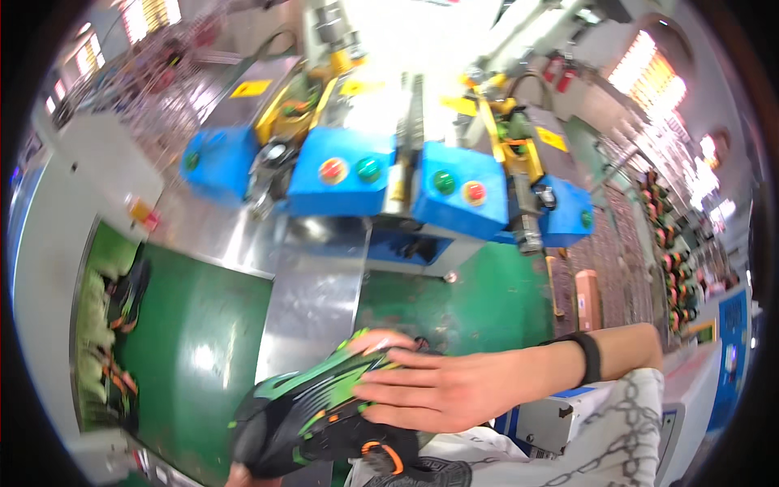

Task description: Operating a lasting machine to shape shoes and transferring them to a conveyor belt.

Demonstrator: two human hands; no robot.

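A black sports shoe (284, 418) with green stripes and orange trim is held tilted in front of my body, its dark rounded end at the lower left. My right hand (438, 394) lies across it from the right, fingers together and curved over the upper; the thumb is hidden. At the rounded end, near the lower edge, a small part of my left hand (242, 476) shows against the shoe; its fingers are mostly out of sight. A pinkish patch shows above the shoe, and I cannot tell what it is. An orange loop (385, 456) hangs at the shoe's near side.
Ahead stands a machine with blue control boxes (341, 172), red and green buttons and metal clamps. A metal plate (312, 288) runs from it toward me over green floor. More dark shoes (130, 296) sit in a left-hand compartment; racked shoes (673, 260) stand at right.
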